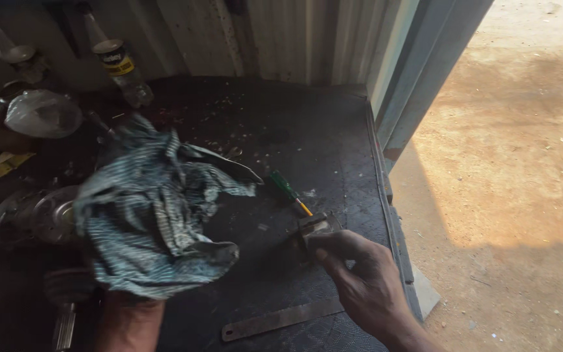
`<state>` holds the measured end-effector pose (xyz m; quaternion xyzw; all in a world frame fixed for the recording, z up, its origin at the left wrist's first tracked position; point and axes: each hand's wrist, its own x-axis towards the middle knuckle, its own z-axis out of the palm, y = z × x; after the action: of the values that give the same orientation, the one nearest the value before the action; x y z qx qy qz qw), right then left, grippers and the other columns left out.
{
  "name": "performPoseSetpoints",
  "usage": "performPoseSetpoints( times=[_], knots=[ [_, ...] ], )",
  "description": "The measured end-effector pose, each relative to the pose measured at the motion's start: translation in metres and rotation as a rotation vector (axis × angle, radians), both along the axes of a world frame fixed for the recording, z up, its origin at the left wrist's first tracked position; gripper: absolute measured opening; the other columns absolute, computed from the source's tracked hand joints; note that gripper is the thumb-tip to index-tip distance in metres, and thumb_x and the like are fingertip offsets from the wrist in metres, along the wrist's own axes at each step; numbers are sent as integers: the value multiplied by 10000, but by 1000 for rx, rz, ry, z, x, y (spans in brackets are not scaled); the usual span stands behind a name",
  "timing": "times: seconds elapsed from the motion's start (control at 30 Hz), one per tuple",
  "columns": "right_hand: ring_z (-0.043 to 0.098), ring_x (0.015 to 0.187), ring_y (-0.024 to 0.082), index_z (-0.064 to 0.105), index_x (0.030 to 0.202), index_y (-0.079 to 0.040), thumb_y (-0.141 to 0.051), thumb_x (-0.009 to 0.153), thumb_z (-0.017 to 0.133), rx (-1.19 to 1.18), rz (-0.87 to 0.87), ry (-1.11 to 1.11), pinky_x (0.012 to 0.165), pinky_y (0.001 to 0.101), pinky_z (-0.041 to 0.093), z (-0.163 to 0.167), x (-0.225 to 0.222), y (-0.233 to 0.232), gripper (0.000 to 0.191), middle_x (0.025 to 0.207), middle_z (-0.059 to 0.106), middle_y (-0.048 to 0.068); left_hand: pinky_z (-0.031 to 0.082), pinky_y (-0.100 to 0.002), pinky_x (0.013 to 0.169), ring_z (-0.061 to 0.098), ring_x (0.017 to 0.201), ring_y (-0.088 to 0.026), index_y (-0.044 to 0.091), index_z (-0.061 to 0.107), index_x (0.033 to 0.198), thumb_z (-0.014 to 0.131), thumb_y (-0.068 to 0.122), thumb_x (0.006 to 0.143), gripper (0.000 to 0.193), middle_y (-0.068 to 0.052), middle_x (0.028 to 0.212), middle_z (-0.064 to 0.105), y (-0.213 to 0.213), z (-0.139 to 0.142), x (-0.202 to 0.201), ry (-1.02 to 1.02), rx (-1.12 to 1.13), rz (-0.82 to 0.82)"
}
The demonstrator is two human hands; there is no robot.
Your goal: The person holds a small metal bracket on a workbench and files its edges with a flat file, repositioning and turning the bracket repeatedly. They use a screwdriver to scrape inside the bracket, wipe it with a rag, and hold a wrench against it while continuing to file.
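My left hand is hidden inside a bunched blue-and-white striped cloth (154, 208), which it grips and lifts above the dark workbench (307, 137); only its forearm (128, 322) shows below. My right hand (363, 280) reaches forward at the lower middle, fingers closed on a small grey metal part (314, 228) resting on the bench. Just beyond that part lies a green-handled screwdriver (286, 191) with a yellow collar.
A flat metal strip (281, 319) lies near the bench's front. Bottles (117, 65), a crumpled plastic bag (43, 114) and round metal parts (34, 215) crowd the left side. A corrugated metal wall stands behind. The bench edge drops to sandy ground (516, 182) on the right.
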<state>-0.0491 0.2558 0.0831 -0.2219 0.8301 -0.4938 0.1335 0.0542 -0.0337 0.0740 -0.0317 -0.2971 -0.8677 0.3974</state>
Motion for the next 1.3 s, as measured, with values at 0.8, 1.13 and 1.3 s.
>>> performPoseSetpoints(
  times=[0.8,1.13,1.3],
  knots=[
    [733,894,249,668,1195,46,-54,893,604,-566,-150,-459,816,369,593,-3,-111,-40,324,1018,736,188,517,-394,866,657,1081,-254,16,644,1319,755,363,896,559,-138,1214,697,-146,-40,18,-1222,-364,226],
    [654,862,167,625,1283,-25,-17,922,657,-780,-248,-831,679,281,531,3,-113,-85,363,981,656,78,481,-451,1176,568,1360,-297,72,521,1427,780,355,926,631,-149,1409,567,-14,-9,-15,-733,-1247,556],
    [704,798,202,575,1268,-44,15,882,556,-711,-332,-948,642,351,627,19,-100,-85,390,959,665,110,464,-510,1078,512,1338,-396,5,467,1424,885,331,676,917,-224,1445,505,65,-33,-55,-650,-1564,517]
  ],
)
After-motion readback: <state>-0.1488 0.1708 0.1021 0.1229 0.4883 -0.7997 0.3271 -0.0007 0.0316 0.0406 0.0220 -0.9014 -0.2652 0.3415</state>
